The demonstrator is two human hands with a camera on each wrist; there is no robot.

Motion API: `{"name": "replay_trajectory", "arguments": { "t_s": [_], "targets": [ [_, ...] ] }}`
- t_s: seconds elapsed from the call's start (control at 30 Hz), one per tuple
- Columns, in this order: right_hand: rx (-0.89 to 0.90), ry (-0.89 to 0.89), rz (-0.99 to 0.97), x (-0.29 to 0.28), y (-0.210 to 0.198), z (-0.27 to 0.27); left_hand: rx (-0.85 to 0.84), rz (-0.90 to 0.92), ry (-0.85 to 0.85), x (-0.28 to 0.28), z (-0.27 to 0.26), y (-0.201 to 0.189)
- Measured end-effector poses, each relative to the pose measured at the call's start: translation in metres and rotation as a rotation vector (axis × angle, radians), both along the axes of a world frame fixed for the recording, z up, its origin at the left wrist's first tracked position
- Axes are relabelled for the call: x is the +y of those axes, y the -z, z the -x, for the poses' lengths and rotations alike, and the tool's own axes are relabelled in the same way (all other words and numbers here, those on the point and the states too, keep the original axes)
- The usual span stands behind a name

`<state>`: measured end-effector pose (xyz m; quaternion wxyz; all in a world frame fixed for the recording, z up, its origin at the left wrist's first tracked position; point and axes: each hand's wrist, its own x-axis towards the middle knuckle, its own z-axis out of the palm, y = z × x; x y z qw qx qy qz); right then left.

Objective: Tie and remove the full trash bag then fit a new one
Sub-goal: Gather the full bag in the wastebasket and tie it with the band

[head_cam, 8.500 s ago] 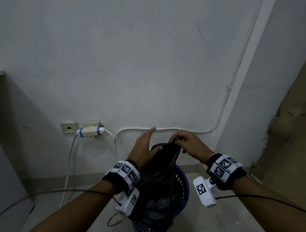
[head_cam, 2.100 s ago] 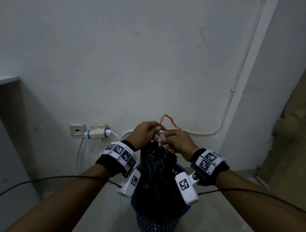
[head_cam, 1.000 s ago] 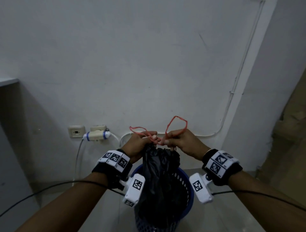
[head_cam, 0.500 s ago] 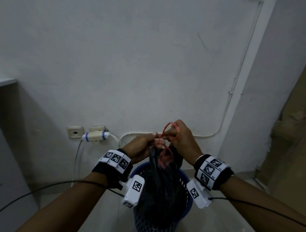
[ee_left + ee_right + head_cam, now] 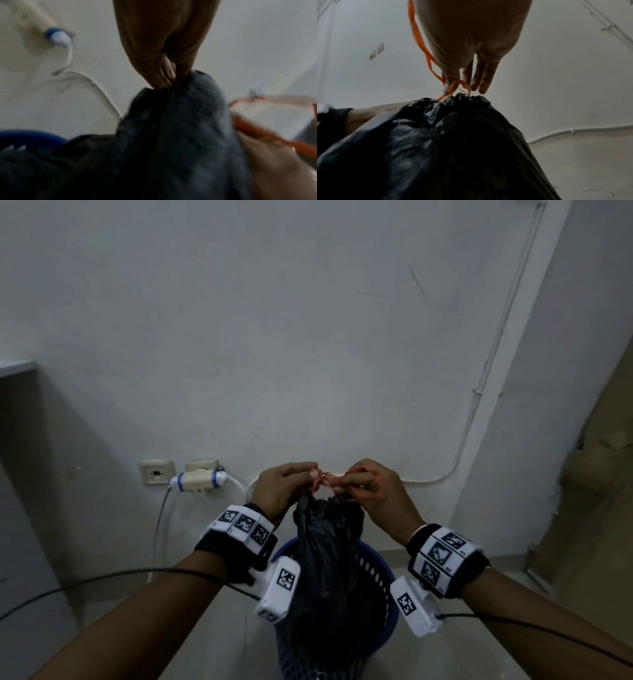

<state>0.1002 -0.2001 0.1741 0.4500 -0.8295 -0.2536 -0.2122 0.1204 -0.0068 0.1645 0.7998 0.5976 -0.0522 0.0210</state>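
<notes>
A full black trash bag [image 5: 327,556] stands in a blue mesh bin [image 5: 383,604], its mouth gathered into a neck. My left hand [image 5: 291,484] pinches the gathered neck and one end of the red drawstring [image 5: 325,479]. My right hand [image 5: 370,487] pinches the other part of the drawstring, which loops over its knuckles. In the right wrist view the orange-red drawstring [image 5: 453,86] forms a small loop at the bag [image 5: 453,142] top under the fingertips [image 5: 481,83]. In the left wrist view my fingers [image 5: 164,75] squeeze the bag [image 5: 171,135] neck; the string [image 5: 257,131] is blurred.
A white wall stands close behind the bin, with a socket and plug [image 5: 197,479] at the left and a white cable [image 5: 445,477] running right. A dark cabinet edge [image 5: 13,508] is at far left, cardboard [image 5: 599,491] at far right. Sensor cables trail from both wrists.
The bag mouth went from open to gathered. Within the last second the two drawstring loops were crossed, and my hands now sit apart with the string taut between them at the neck.
</notes>
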Motion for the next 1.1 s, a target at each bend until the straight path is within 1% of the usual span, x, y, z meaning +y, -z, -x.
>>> {"name": "replay_trajectory", "arguments": {
  "t_s": [0.07,0.13,0.17,0.23,0.27,0.33,0.37,0.43,0.5,0.6,0.63,0.67,0.7,0.77,0.83,0.87,0.9,0.97,1.0,1.03,1.1],
  "targets": [
    [-0.042,0.019,0.053,-0.002,0.006,-0.001,0.076,0.104,-0.068,0.011,-0.010,0.005],
    [-0.050,0.033,0.063,-0.007,0.007,0.000,0.152,0.141,-0.064,0.024,-0.018,0.008],
    [-0.036,0.025,0.043,-0.010,0.008,0.001,0.184,0.176,-0.076,0.029,-0.020,0.009],
    [0.044,-0.030,-0.014,-0.015,0.007,0.008,0.218,0.280,-0.161,0.038,-0.024,0.011],
    [0.083,-0.060,-0.027,-0.017,0.007,0.012,0.232,0.363,-0.212,0.041,-0.024,0.011],
    [0.119,-0.095,-0.033,-0.022,0.007,0.017,0.260,0.450,-0.266,0.044,-0.021,0.010],
    [0.138,-0.098,-0.036,-0.026,0.009,0.018,0.272,0.447,-0.278,0.044,-0.019,0.010],
    [0.182,-0.104,-0.051,-0.033,0.012,0.020,0.256,0.376,-0.266,0.047,-0.019,0.012],
    [0.224,-0.105,-0.058,-0.038,0.013,0.021,0.210,0.335,-0.175,0.045,-0.017,0.007],
    [0.232,-0.143,-0.090,-0.042,0.013,0.023,0.143,0.361,-0.100,0.043,-0.016,-0.005],
    [0.227,-0.150,-0.089,-0.042,0.012,0.025,0.101,0.326,-0.118,0.042,-0.018,-0.010],
    [0.226,-0.154,-0.087,-0.041,0.012,0.025,0.034,0.232,-0.152,0.041,-0.019,-0.015],
    [0.230,-0.155,-0.088,-0.040,0.012,0.026,-0.046,0.122,-0.211,0.038,-0.017,-0.020],
    [0.239,-0.151,-0.102,-0.037,0.011,0.026,-0.239,0.015,-0.324,0.033,-0.013,-0.031],
    [0.231,-0.149,-0.120,-0.034,0.010,0.026,-0.410,-0.069,-0.320,0.029,-0.008,-0.034],
    [0.222,-0.146,-0.128,-0.034,0.008,0.026,-0.451,-0.133,-0.320,0.030,-0.010,-0.032],
    [0.216,-0.142,-0.140,-0.035,0.006,0.026,-0.468,-0.232,-0.355,0.033,-0.014,-0.028],
    [0.224,-0.129,-0.212,-0.036,0.001,0.026,-0.406,-0.431,-0.475,0.043,-0.024,-0.020],
    [0.229,-0.120,-0.268,-0.038,-0.002,0.026,-0.354,-0.464,-0.502,0.050,-0.030,-0.017],
    [0.232,-0.109,-0.321,-0.039,-0.006,0.025,-0.309,-0.456,-0.501,0.055,-0.034,-0.016],
    [0.239,-0.090,-0.388,-0.043,-0.012,0.024,-0.217,-0.427,-0.444,0.062,-0.037,-0.015]
  ]
}}
